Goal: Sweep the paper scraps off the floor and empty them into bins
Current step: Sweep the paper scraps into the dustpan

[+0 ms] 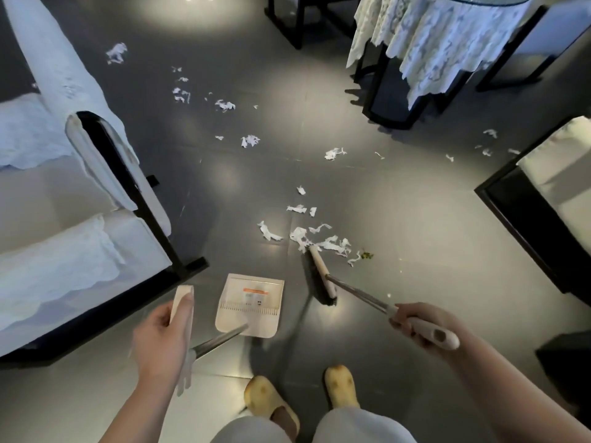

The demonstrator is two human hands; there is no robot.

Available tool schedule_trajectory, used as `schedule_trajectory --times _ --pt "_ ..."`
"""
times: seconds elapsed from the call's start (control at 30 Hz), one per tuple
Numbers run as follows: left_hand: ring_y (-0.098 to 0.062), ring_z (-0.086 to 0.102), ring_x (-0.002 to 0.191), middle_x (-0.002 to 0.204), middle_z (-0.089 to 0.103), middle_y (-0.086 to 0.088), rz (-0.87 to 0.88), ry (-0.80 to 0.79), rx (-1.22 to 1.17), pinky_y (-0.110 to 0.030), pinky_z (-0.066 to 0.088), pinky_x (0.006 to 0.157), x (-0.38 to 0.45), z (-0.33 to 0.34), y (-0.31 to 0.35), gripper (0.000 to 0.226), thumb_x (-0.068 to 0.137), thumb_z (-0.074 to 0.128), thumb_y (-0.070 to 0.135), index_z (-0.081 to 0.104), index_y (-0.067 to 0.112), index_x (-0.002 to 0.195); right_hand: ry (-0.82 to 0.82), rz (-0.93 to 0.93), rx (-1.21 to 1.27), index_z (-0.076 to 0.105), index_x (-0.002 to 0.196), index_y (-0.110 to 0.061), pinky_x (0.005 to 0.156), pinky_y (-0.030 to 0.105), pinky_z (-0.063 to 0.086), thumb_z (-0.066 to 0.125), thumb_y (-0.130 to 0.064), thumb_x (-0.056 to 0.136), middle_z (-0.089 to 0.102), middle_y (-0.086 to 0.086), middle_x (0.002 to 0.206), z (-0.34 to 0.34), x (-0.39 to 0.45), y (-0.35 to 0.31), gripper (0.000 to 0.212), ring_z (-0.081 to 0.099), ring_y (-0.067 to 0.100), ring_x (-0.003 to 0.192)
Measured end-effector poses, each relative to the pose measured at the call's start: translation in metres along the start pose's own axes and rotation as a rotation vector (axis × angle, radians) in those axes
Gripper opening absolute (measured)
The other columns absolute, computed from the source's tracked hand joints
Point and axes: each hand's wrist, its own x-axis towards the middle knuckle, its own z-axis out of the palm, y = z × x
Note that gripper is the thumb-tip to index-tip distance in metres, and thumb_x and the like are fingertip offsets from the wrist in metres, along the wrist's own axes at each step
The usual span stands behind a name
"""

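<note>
— dark grey tiled floor (399, 219) all round us, glossy enough to throw back pale patches of light. white-cushioned black-framed armchair (96, 219) on our left, a second black-framed seat with a pale cushion (543, 199) on our right, and a round bench draped in a white lace cloth (431, 43) up ahead to the right.

— and the torn white paper scraps (319, 241)?

— scattered over the floor. we see the thickest bunch just ahead of us, touching the far end of the cream-backed, dark-bristled broom head (321, 276). looser bits trail away up the floor towards the armchair's far side, and a few small ones lie near the right-hand seat. one small greenish-brown bit (367, 255) sits just right of the bunch.

— what are we holding?

— our right hand (419, 324) has its fingers curled round the cream plastic grip of the broom's metal pole (361, 294), which slants down and left to the broom head on the floor. our left hand (160, 330) grips the cream upright handle of the cream plastic dustpan (251, 303); a metal rod runs from that handle down to the pan. the pan lies on the floor just left of the broom head, apart from it, with a comb-toothed edge and an orange label inside. we can't see any scraps in it.

— anything else?

— our two yellow slippers (340, 385) at the bottom, under pale trouser legs.
</note>
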Motion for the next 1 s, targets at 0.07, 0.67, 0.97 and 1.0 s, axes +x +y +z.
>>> schedule_trajectory --times 0.07,0.67,0.97,1.0 --pt "-0.023 0.053 0.071 0.072 0.062 -0.003 0.0 -0.002 -0.023 -0.029 0.037 0.065 0.003 0.0 0.001 0.029 0.095 0.064 0.029 0.063 0.019 0.069 0.097 -0.071 -0.102 0.053 0.072 -0.005 0.028 0.014 0.031 0.05 -0.006 0.088 0.049 0.005 0.051 0.019 0.002 -0.006 0.016 0.043 0.009 0.029" --pt "-0.021 0.051 0.065 0.068 0.06 -0.008 -0.106 0.116 -0.091 -0.032 0.04 0.064 0.018 0.007 0.034 0.032 0.093 0.066 0.032 0.067 0.004 0.076 -0.494 -0.122 0.517 0.049 0.083 -0.007 0.032 0.012 0.043 0.055 -0.003 0.076 0.054 -0.001 0.053 0.119 0.055 -0.133 0.01 0.049 0.003 0.032" --pt "-0.018 0.059 0.07 0.08 0.069 -0.004 -0.172 0.177 -0.062 -0.016 0.044 0.061 0.041 0.052 0.066 0.018 0.093 0.067 0.031 0.07 0.014 0.087 -0.328 -0.054 0.526 0.05 0.076 -0.002 0.03 0.012 0.036 0.067 0.01 0.057 0.051 0.0 0.044 0.036 0.1 -0.164 0.029 0.047 0.006 0.03" --pt "-0.019 0.058 0.072 0.081 0.068 -0.005 -0.171 0.167 -0.049 -0.02 0.043 0.063 0.044 0.059 0.069 0.018 0.093 0.067 0.031 0.07 0.014 0.089 -0.393 0.002 0.507 0.053 0.074 0.0 0.028 0.016 0.038 0.074 0.011 0.049 0.051 0.001 0.045 0.018 0.097 -0.166 0.035 0.052 0.01 0.031"
